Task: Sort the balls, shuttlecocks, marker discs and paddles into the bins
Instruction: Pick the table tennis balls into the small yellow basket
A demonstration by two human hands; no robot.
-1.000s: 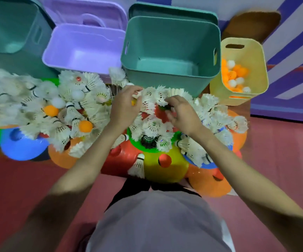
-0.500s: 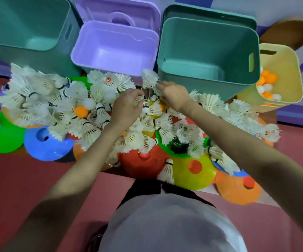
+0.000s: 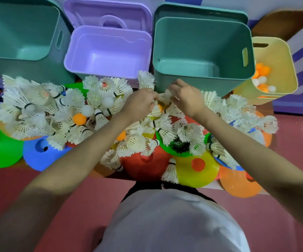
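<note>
Four plastic bins are lined up: two teal (image 3: 201, 51), one lilac (image 3: 108, 53), one yellow (image 3: 274, 57). One white feathered shuttlecock (image 3: 167, 94), feather skirt pointing up, is pinched by the left hand (image 3: 139, 104) and right hand (image 3: 187, 97).

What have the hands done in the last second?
Both hands, left hand and right hand, reached farther into the shuttlecock pile, toward the teal bin, fingers now meeting around one shuttlecock. Bins and discs stayed put.

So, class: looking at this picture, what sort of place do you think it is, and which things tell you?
Probably a sports hall or playroom store corner. Clues: the heap of shuttlecocks, coloured marker discs on a red floor, and plastic bins, one yellow bin holding balls.
</note>
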